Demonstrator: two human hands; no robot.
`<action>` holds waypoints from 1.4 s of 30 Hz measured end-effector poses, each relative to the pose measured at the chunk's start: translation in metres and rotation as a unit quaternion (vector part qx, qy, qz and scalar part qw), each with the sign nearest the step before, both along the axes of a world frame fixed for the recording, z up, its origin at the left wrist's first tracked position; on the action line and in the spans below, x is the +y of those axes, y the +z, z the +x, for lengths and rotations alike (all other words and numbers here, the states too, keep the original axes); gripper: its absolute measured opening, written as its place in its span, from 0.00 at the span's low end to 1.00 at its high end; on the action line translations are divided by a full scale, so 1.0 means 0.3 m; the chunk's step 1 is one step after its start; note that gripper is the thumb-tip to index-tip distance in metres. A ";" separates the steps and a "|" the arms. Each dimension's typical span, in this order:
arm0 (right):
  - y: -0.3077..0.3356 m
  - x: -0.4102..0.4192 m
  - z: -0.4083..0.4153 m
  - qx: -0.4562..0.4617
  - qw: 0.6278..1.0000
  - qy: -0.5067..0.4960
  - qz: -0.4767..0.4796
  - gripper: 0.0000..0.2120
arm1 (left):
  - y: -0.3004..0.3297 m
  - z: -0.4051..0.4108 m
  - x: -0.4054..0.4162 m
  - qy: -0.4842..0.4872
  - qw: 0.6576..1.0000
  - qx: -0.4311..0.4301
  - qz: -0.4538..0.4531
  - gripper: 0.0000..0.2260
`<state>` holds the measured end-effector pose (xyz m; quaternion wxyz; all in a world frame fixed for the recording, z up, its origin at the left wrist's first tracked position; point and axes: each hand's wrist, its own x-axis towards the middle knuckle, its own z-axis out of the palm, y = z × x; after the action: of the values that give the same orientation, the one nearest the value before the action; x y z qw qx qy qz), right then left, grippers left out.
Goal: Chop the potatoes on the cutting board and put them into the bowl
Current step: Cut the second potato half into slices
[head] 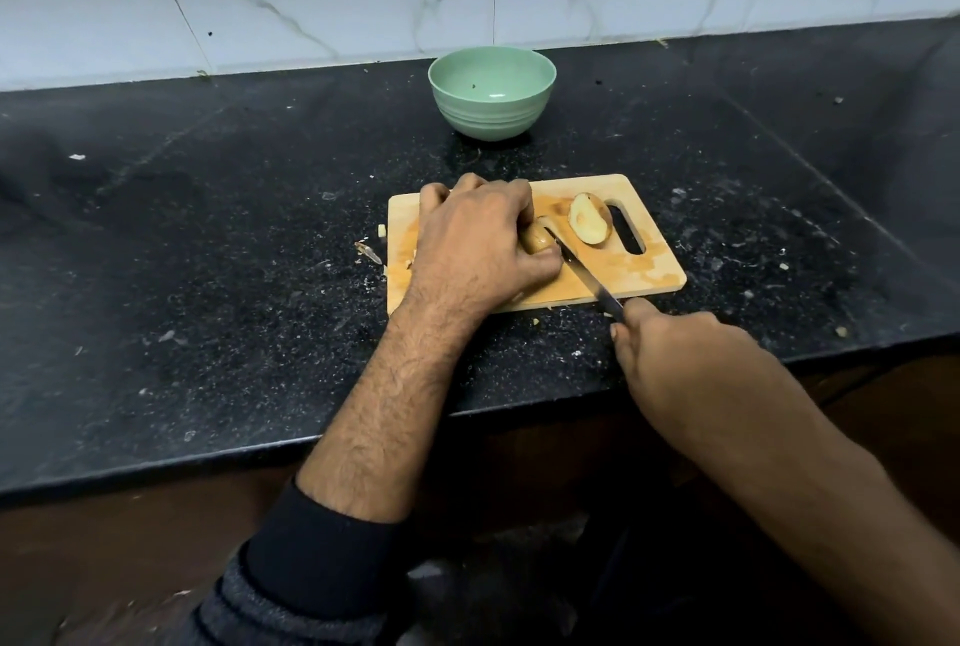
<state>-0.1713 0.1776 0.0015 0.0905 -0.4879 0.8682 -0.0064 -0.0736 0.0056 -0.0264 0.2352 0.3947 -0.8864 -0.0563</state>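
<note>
Chopping step in hand: left hand [475, 243] is gripping a tan potato piece [535, 241] on the pale wooden cutting board [639, 276]; right hand [675, 339] is gripping the steel knife [582, 276]. Green bowl [492, 92] standing behind. Next: press the blade clear of fingers.

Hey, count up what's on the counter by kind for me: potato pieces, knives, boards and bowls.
Potato pieces: 2, one held under the left hand, one half lying free on the board
Knives: 1, gripped by the right hand
Cutting boards: 1
Bowls: 1, green
Total: 5
</note>
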 end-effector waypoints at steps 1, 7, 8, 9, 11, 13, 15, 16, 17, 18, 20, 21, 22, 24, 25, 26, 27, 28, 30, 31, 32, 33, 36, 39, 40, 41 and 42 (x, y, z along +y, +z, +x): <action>0.000 0.005 0.000 -0.003 1.000 0.002 0.000 0.17 | 0.000 0.000 0.000 0.012 1.000 0.004 0.007 0.15; 0.006 0.003 -0.008 -0.011 1.000 0.011 0.009 0.17 | 0.007 0.021 -0.002 0.010 1.000 0.002 0.017 0.14; 0.006 0.000 -0.010 -0.009 1.000 0.013 0.008 0.18 | 0.006 0.026 -0.004 0.003 1.000 -0.002 0.012 0.14; 0.006 -0.002 -0.013 -0.009 1.000 0.014 0.005 0.18 | 0.006 0.028 -0.006 -0.003 1.000 -0.006 0.008 0.14; 0.006 -0.013 -0.018 -0.015 1.000 0.012 0.001 0.19 | 0.004 0.030 -0.009 -0.010 1.000 -0.011 -0.001 0.15; 0.001 -0.034 -0.026 -0.019 1.000 0.011 -0.002 0.19 | 0.005 0.029 -0.005 -0.019 1.000 -0.016 -0.007 0.15; -0.003 -0.058 -0.028 -0.034 0.999 0.011 0.004 0.19 | 0.005 0.028 0.002 -0.031 0.999 -0.017 -0.006 0.16; -0.004 -0.065 -0.029 -0.042 0.999 0.010 0.007 0.19 | 0.004 0.027 0.004 -0.038 0.999 -0.018 -0.003 0.16; -0.005 -0.068 -0.028 -0.048 0.999 0.010 0.008 0.19 | 0.002 0.027 0.004 -0.043 0.999 -0.018 0.000 0.16; -0.007 -0.067 -0.028 -0.053 0.999 0.011 0.007 0.19 | 0.001 0.028 0.001 -0.045 0.999 -0.017 0.002 0.16; -0.006 -0.052 -0.028 -0.062 0.998 0.013 0.007 0.18 | -0.001 0.028 -0.003 -0.046 0.999 -0.015 0.004 0.15; -0.004 -0.040 -0.029 -0.069 0.997 0.015 0.009 0.18 | 0.001 0.028 -0.005 -0.046 0.999 -0.015 0.004 0.15; -0.002 -0.028 -0.030 -0.078 0.997 0.020 0.009 0.17 | 0.001 0.026 -0.006 -0.046 0.999 -0.013 0.004 0.15; 0.009 -0.008 -0.031 -0.094 0.995 0.032 0.002 0.17 | 0.002 0.026 -0.011 -0.043 0.999 -0.007 0.011 0.15; 0.016 -0.002 -0.031 -0.095 0.995 0.034 -0.002 0.17 | 0.002 0.028 -0.014 -0.041 0.999 -0.004 0.017 0.15; 0.023 0.002 -0.031 -0.094 0.995 0.033 -0.006 0.17 | 0.002 0.030 -0.018 -0.038 0.999 -0.002 0.024 0.15; 0.030 0.003 -0.031 -0.093 0.995 0.031 -0.008 0.18 | 0.002 0.032 -0.020 -0.036 0.999 0.001 0.030 0.15; 0.036 0.002 -0.031 -0.092 0.995 0.029 -0.009 0.17 | 0.001 0.034 -0.021 -0.035 0.999 0.002 0.034 0.15; 0.046 -0.007 -0.030 -0.095 0.995 0.029 -0.016 0.16 | 0.003 0.036 -0.018 -0.035 0.999 0.006 0.037 0.15; 0.051 -0.013 -0.028 -0.099 0.994 0.030 -0.020 0.16 | 0.005 0.035 -0.015 -0.034 0.999 0.008 0.039 0.15; 0.055 -0.020 -0.025 -0.103 0.994 0.032 -0.021 0.17 | 0.007 0.034 -0.014 -0.032 0.998 0.010 0.044 0.14; 0.059 -0.027 -0.022 -0.103 0.994 0.033 -0.019 0.17 | 0.009 0.032 -0.012 -0.027 0.998 0.015 0.051 0.14; 0.057 -0.042 -0.013 -0.090 0.995 0.040 -0.006 0.19 | 0.010 0.024 -0.011 0.003 0.995 0.040 0.094 0.13; 0.052 -0.049 -0.013 -0.077 0.996 0.041 0.002 0.16 | 0.010 0.019 -0.007 0.023 0.992 0.050 0.115 0.14; 0.053 -0.051 -0.014 -0.071 0.997 0.039 0.004 0.15 | 0.010 0.018 -0.008 0.025 0.991 0.051 0.118 0.14; 0.056 -0.052 -0.014 -0.063 0.997 0.037 0.006 0.14 | 0.011 0.019 -0.008 0.026 0.991 0.051 0.121 0.14; 0.058 -0.051 -0.013 -0.056 0.998 0.037 0.005 0.14 | 0.012 0.019 -0.008 0.027 0.991 0.049 0.123 0.14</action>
<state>-0.1752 0.1622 0.0189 0.1419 -0.5178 0.8433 -0.0260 -0.0680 0.0031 -0.0229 0.2297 0.4410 -0.8492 -0.1780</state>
